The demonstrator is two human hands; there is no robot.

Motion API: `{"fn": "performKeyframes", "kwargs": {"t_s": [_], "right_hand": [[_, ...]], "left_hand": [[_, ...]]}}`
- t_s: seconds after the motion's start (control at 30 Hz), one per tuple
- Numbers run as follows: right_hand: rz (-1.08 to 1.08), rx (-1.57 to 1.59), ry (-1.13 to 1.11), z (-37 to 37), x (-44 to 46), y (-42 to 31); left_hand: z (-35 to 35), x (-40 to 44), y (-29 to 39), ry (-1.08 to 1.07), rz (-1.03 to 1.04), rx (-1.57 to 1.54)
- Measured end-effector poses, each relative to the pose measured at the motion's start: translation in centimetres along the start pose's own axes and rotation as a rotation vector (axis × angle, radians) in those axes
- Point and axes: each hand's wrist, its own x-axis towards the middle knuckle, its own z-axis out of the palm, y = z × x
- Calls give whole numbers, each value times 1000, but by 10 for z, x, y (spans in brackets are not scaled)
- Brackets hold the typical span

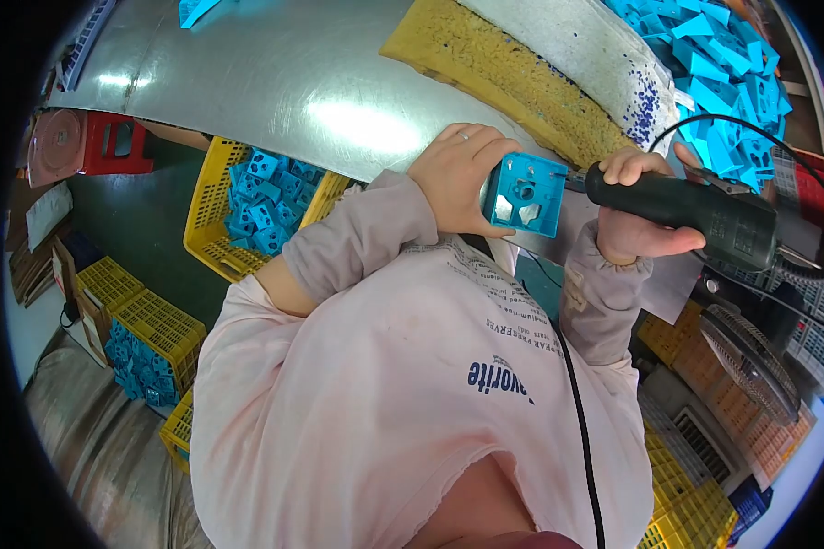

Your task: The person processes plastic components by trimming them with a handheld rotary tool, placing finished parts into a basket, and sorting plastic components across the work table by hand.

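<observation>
My left hand [456, 174] grips a blue plastic housing [526, 194], roughly square, with round holes and posts inside its open face. Wrapped round the black body of an electric screwdriver [687, 215] is my right hand [634, 206]. The screwdriver lies nearly level, its nose pointing left at the housing's right side. Its bit [574, 179] reaches that side; I cannot tell whether it has entered a hole. A dark cord runs from the tool's rear.
Beyond my hands stretches a metal table [247, 78] with a yellow pad [485, 78] speckled with small dark bits and a white cloth [586, 55]. Blue parts [723, 82] are heaped at upper right. Yellow crates [201, 215] of blue parts stand at left; a fan [751, 361] at right.
</observation>
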Motion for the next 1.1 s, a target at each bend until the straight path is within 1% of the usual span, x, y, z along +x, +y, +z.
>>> {"fn": "performKeyframes", "kwargs": {"t_s": [0.1, 0.2, 0.3, 0.53, 0.7, 0.8, 0.9, 1.0, 1.1], "right_hand": [[42, -13, 22, 3, 0, 1], [24, 61, -56, 3, 1, 3], [25, 57, -120, 4, -2, 5], [194, 53, -150, 13, 4, 8], [238, 31, -123, 16, 4, 12], [191, 8, -141, 19, 5, 14], [380, -117, -100, 21, 16, 4], [374, -96, -129, 18, 16, 9], [322, -168, -36, 32, 8, 11]], "left_hand": [[0, 0, -1, 20, 0, 6], [-1, -1, 0, 28, 4, 14], [0, 0, 0, 23, 0, 13], [-2, 2, 1, 11, -17, -24], [-4, 4, 0, 1, -29, -26], [-4, 4, 0, 14, -21, -19], [-4, 3, 1, 8, -18, -20], [-6, 5, 1, 4, -24, -19], [-6, 5, 0, -7, -35, -24]]}}
